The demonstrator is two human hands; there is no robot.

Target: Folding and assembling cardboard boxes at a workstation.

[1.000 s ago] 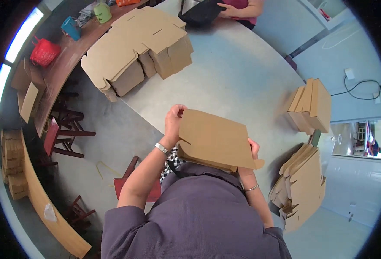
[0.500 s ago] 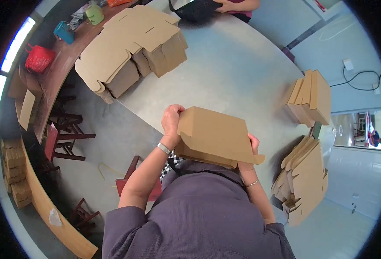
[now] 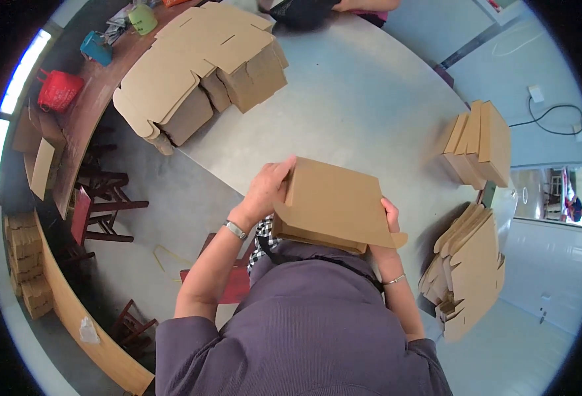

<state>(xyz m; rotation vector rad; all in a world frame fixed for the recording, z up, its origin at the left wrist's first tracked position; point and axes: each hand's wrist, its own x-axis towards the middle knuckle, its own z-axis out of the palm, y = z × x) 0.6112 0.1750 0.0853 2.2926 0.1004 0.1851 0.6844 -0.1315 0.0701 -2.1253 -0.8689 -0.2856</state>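
- Centre: box (image 3: pixel 334 204) between left hand (image 3: pixel 263 191) at nine o'clock and right hand (image 3: pixel 389 214) at three.
- Half past ten: cardboard pile (image 3: pixel 198 59) on table (image 3: pixel 363 105).
- Twelve: bag (image 3: pixel 297 14) at table's far end.
- Two: row of boxes (image 3: pixel 494 145) on table.
- Four: stacked sheets (image 3: pixel 474 267) beside that row.
- Ten, farther out: basket (image 3: pixel 61 91) on side bench (image 3: pixel 99 84).

Brown box (image 3: pixel 336 203), black-and-white checked cloth (image 3: pixel 263 230)

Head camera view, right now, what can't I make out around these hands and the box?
All in the head view:
- Inside of the cardboard box: hidden by its upper panel.
- Most of the right hand's fingers: hidden behind the box.
- Black item across the table: dark, blurred, cut off by the top edge.
- Things through the doorway: too small.
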